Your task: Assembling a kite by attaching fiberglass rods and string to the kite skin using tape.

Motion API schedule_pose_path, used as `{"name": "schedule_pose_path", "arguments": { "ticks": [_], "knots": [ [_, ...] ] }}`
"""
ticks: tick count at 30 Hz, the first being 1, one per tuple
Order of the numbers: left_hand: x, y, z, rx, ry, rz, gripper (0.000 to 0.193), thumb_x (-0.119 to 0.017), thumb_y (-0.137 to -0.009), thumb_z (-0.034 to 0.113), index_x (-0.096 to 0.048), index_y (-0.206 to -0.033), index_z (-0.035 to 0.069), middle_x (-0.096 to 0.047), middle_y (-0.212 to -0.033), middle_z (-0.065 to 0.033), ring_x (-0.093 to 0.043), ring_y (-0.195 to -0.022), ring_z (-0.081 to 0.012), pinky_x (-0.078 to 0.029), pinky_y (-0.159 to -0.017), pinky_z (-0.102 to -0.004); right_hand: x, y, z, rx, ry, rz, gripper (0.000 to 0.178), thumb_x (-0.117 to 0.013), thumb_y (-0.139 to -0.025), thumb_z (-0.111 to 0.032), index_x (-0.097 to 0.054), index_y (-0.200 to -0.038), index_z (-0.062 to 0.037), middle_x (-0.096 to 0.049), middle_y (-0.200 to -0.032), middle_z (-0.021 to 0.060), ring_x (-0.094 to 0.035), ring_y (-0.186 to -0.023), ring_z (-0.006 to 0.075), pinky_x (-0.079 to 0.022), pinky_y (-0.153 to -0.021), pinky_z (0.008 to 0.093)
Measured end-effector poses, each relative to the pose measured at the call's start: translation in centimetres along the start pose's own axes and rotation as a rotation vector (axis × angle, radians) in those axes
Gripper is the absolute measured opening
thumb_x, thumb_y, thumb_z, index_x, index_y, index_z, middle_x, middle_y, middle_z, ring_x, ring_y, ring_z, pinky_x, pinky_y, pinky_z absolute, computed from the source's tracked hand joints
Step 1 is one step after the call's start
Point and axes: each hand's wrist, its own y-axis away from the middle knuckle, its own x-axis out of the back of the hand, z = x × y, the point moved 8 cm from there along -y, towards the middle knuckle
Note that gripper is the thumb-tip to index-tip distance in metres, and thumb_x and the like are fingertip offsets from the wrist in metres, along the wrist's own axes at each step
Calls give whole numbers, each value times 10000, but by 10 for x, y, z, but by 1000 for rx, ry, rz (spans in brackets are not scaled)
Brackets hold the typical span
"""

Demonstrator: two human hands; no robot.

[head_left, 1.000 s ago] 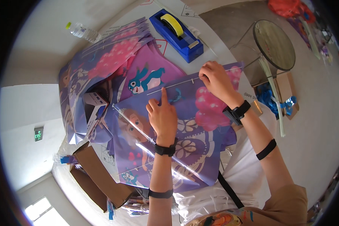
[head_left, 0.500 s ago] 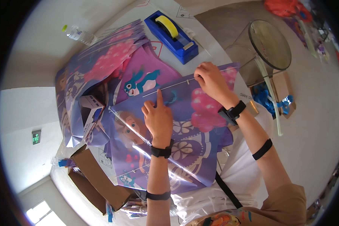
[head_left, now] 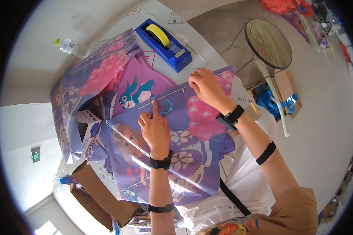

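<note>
A purple printed plastic sheet [head_left: 180, 117] lies spread in front of me, with a cartoon princess and pink balloons on it. Along its far edge runs a thin white stick [head_left: 166, 95], with a small pale piece across it. My left hand [head_left: 156, 131] rests on the sheet, index finger stretched to the stick and the other fingers loosely bent. Further right, my right hand [head_left: 208, 86] is closed at the same edge, fingertips pressed together; what they pinch is hidden. Beyond the sheet stands a blue tape dispenser [head_left: 164, 46] with a yellow roll.
More printed sheets [head_left: 102, 74] are piled at the left, around a small box [head_left: 88, 121]. A bottle [head_left: 72, 47] lies behind them. Cardboard boxes stand at lower left [head_left: 102, 196] and right, the right one [head_left: 288, 88] holding blue material. A round stool [head_left: 268, 43] is at far right.
The whole view has shifted, so the table and things appear further left and slightly lower. Both hands keep nearly the same places on the sheet.
</note>
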Motion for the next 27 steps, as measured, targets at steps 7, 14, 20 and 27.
{"name": "schedule_pose_path", "arguments": {
  "ticks": [7, 14, 20, 27],
  "knots": [
    [-3, 0, 1, -1, 5, 9, 594, -596, -836, 116, -510, -1421, 169, -445, -990, -126, -486, -939, -309, -535, -668, -389, 0, 1, 2, 21, -38, 18, 126, -633, -755, 27, -557, -770, -73, -552, -845, 71, -549, -869, 286, -441, -766, 407],
    [-1, 1, -2, 16, 24, 13, 602, -608, -828, 117, -512, -1420, 169, -452, -988, -131, -491, -927, -309, -529, -691, -397, -3, -1, 0, 33, -32, 14, 116, -628, -765, 17, -551, -768, -69, -550, -837, 72, -547, -857, 290, -440, -761, 410],
    [1, 1, 0, -32, 21, 79, 573, -618, -823, 121, -546, -1390, 163, -462, -983, -126, -503, -914, -315, -528, -707, -411, 0, -2, -1, 30, -3, 23, 109, -629, -791, -1, -541, -780, -65, -546, -854, 94, -543, -871, 311, -440, -762, 421],
    [-2, 1, -1, 4, 12, 56, 555, -609, -831, 119, -553, -1382, 152, -463, -982, -130, -509, -927, -308, -542, -671, -392, 0, -2, -2, 23, 6, 1, 104, -639, -807, -9, -552, -795, -64, -548, -856, 77, -546, -879, 302, -450, -770, 409]
  ]
}}
